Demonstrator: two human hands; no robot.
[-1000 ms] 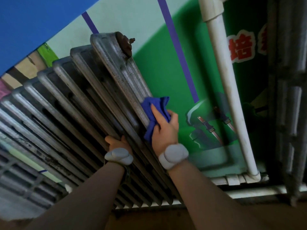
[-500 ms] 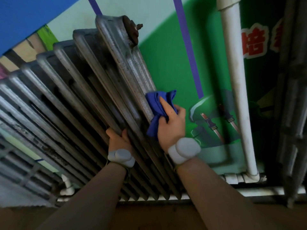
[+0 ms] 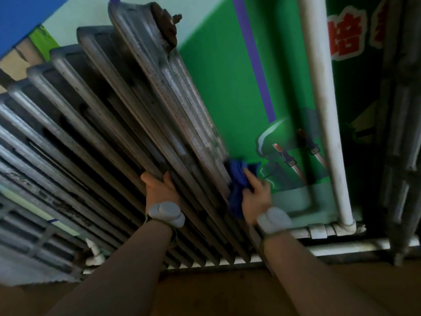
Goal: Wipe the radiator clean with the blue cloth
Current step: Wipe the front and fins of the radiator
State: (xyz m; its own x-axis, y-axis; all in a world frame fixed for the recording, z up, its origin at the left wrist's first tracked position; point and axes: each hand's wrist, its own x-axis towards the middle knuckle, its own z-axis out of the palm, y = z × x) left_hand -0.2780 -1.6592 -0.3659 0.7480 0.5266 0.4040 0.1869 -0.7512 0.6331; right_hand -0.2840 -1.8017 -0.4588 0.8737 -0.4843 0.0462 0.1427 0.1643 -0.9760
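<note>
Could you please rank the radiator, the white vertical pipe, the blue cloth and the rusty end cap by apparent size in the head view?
1. radiator
2. white vertical pipe
3. blue cloth and rusty end cap: they look alike, and the cloth is nearer and bunched in the right hand, so unranked.

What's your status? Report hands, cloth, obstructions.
Right hand grips blue cloth against radiator's end section. Left hand holds a front rib. Nothing blocking.

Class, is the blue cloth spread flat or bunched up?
Bunched: the blue cloth shows crumpled folds, gripped in the right hand.
</note>
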